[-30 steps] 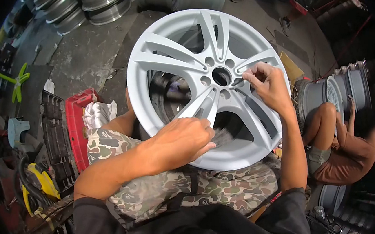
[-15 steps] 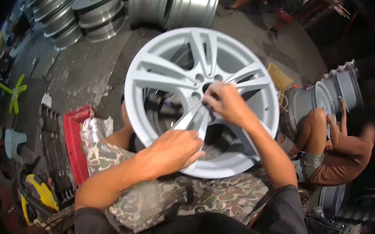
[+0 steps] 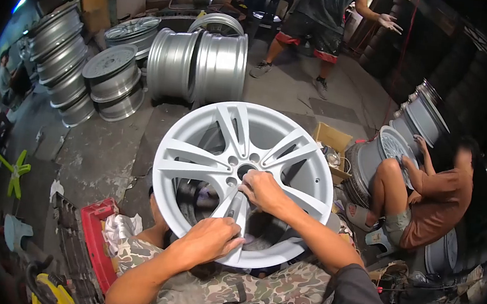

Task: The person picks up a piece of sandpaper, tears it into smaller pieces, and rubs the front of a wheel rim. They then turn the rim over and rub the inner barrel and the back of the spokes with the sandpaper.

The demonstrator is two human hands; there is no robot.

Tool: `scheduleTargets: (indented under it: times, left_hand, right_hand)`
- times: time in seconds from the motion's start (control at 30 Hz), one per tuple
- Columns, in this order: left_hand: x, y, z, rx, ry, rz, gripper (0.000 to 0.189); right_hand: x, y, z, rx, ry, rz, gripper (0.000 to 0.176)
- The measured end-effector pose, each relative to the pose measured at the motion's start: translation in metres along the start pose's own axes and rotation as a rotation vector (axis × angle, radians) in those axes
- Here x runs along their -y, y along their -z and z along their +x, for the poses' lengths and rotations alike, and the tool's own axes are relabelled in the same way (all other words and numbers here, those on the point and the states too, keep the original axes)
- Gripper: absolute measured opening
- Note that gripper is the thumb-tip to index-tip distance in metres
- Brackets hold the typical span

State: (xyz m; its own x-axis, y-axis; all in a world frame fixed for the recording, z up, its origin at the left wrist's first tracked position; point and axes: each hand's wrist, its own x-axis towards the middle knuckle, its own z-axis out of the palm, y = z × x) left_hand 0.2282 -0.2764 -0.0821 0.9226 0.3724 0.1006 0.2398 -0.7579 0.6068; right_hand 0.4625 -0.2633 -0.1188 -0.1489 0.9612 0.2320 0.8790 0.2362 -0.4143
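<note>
A pale grey car wheel rim with paired spokes lies face up before me, over my camouflage-clad legs. My left hand is closed at the outer end of the spoke nearest me, fingers pressed together and thumb along its side. At that spoke's inner end, beside the centre hole, my right hand is closed with its fingers curled down. What either hand pinches, if anything, is hidden beneath the fingers.
Stacked metal rims and two upright barrels stand ahead. A seated person at right handles another rim. Beyond, a person stands with one hand outstretched. A cardboard box sits right; a red crate lies left.
My view has tilted upward, so the rim and hands appear lower and more of the room shows. Both hands stay at the same spoke, closed as before.
</note>
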Motion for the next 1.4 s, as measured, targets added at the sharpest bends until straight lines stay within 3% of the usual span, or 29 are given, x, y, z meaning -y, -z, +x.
scheduleTargets:
  times: [0.13, 0.17, 0.3, 0.33, 0.43, 0.5, 0.57, 0.63, 0.77, 0.9, 1.1, 1.3, 1.4]
  left_hand:
    - [0.0, -0.001, -0.002, -0.033, -0.005, 0.009, 0.028]
    - [0.0, 0.0, -0.003, -0.03, -0.004, -0.008, 0.026]
    - [0.003, -0.003, -0.005, -0.088, -0.03, -0.024, 0.025]
    - [0.003, -0.002, -0.006, -0.081, -0.025, -0.034, 0.026]
    - [0.002, -0.002, -0.01, -0.065, 0.004, -0.01, 0.027]
    - [-0.001, -0.001, -0.009, -0.049, 0.018, -0.02, 0.027]
    - [-0.002, 0.0, -0.009, -0.03, 0.017, -0.021, 0.027]
    - [-0.001, 0.001, -0.009, -0.031, 0.03, -0.019, 0.026]
    - [-0.005, 0.001, -0.01, -0.055, 0.038, -0.035, 0.026]
    - [-0.004, 0.001, -0.007, -0.037, 0.003, -0.042, 0.026]
    - [-0.003, 0.001, -0.01, -0.043, 0.004, -0.028, 0.026]
    - [-0.005, 0.002, -0.009, -0.038, 0.008, -0.029, 0.026]
    - [-0.002, -0.001, -0.008, -0.034, 0.014, -0.025, 0.027]
  right_hand:
    - [-0.003, 0.018, 0.008, -0.073, 0.006, -0.005, 0.02]
    - [0.006, 0.028, 0.009, 0.008, -0.07, 0.022, 0.022]
    - [-0.01, 0.0, 0.005, 0.119, -0.054, -0.035, 0.024]
    - [-0.009, 0.004, 0.007, 0.049, 0.006, 0.033, 0.023]
    - [0.005, 0.033, 0.013, 0.022, -0.063, 0.118, 0.022]
    - [-0.001, 0.022, 0.009, 0.04, -0.077, 0.138, 0.022]
    - [-0.015, -0.001, 0.007, 0.041, 0.034, 0.075, 0.02]
    - [-0.004, 0.018, 0.011, 0.131, -0.076, 0.134, 0.017]
    - [0.004, 0.064, 0.028, -0.143, -0.174, 0.31, 0.018]
    - [-0.008, 0.042, 0.048, -0.112, -0.23, 0.271, 0.022]
    - [-0.022, 0.016, 0.064, -0.062, -0.196, 0.232, 0.022]
    - [-0.014, 0.001, 0.077, -0.054, 0.084, 0.053, 0.02]
    - [-0.014, -0.003, 0.077, 0.083, 0.067, 0.021, 0.018]
